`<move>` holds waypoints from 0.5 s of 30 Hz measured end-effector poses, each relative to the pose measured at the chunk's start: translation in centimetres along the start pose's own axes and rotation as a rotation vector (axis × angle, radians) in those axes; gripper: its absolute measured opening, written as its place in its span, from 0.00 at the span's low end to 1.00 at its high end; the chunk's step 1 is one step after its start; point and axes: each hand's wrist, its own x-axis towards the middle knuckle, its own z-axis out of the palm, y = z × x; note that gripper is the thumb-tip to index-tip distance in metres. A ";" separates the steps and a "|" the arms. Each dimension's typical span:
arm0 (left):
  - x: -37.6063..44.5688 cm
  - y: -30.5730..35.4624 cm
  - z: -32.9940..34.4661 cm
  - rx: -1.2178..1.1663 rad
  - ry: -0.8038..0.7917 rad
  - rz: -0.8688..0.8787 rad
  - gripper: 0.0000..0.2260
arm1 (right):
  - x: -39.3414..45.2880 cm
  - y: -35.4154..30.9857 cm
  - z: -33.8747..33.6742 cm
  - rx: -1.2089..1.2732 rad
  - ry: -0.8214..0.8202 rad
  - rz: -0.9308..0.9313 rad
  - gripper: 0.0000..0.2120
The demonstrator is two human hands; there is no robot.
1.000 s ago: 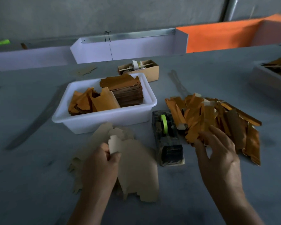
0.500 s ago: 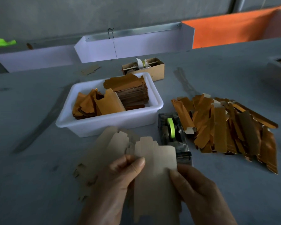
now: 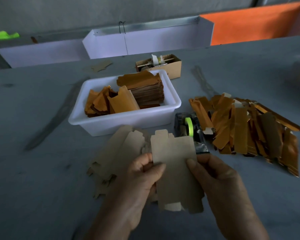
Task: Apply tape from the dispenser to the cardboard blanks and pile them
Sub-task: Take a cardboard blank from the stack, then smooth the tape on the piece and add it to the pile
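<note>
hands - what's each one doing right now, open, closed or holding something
Left hand: holding the flat beige cardboard blank by its left edge, thumb on top.
Right hand: holding the same blank by its right edge, thumb on top.

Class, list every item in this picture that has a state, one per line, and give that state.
Left hand: grips held blank's left edge.
Right hand: grips its right edge.
Held blank: flat, unfolded, lifted.
Loose blanks: flat on the table.
Tape dispenser: loaded with green roll.
White tub: open, partly filled.
Gold pile: untidy heap.
Small cardboard box: open.
</note>
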 end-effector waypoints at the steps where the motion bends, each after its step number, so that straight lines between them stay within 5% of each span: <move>1: 0.1 0.0 0.4 0.023 0.033 0.015 0.08 | 0.0 0.1 0.0 -0.017 0.013 -0.014 0.03; 4: 0.2 0.0 1.6 0.120 0.086 0.048 0.17 | 0.0 0.4 -0.2 -0.030 0.025 -0.032 0.04; 15: 0.6 -0.1 3.3 0.256 0.189 0.116 0.11 | -0.5 0.1 -1.6 0.090 -0.029 -0.033 0.05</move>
